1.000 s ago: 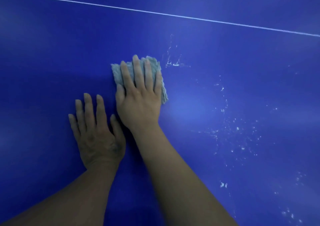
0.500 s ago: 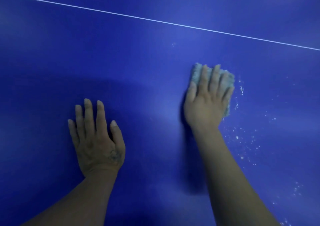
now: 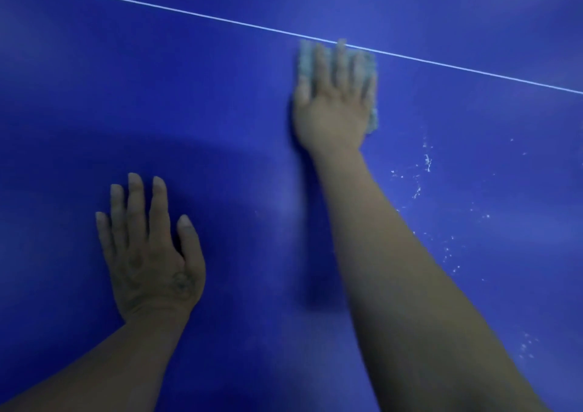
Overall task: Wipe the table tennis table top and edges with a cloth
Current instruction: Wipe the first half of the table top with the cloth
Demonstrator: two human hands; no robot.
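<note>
Cloth: I see the pale grey-blue cloth [image 3: 373,120] lying flat on the blue tabletop [image 3: 157,80], in the upper middle of my view. Its far edge reaches the thin white line [image 3: 189,13].
Right hand: the right hand [image 3: 334,105] lies palm down on top of the cloth and covers most of it. Only a strip shows past the little-finger side and a corner past the index finger.
Right fingers: the fingers [image 3: 340,61] are straight and slightly spread, pressing the cloth rather than curling round it. The middle fingertip touches the white line. This hand is blurred.
Right arm: the forearm [image 3: 394,253] stretches out long from the lower right, nearly straight.
Left hand: the left hand [image 3: 148,253] rests flat on the bare tabletop at lower left, well apart from the cloth.
Left fingers: these fingers [image 3: 135,203] are straight and close together, with the thumb angled out, and they hold nothing.
Left arm: the forearm [image 3: 104,358] comes in from the bottom left corner.
Surface: the tabletop looks smooth and matte with soft glare patches. The cloth looks fuzzy and folded into a rough rectangle.
Dirt: white specks [image 3: 427,159] are scattered over the tabletop to the right of the right forearm, just below and to the right of the cloth.
</note>
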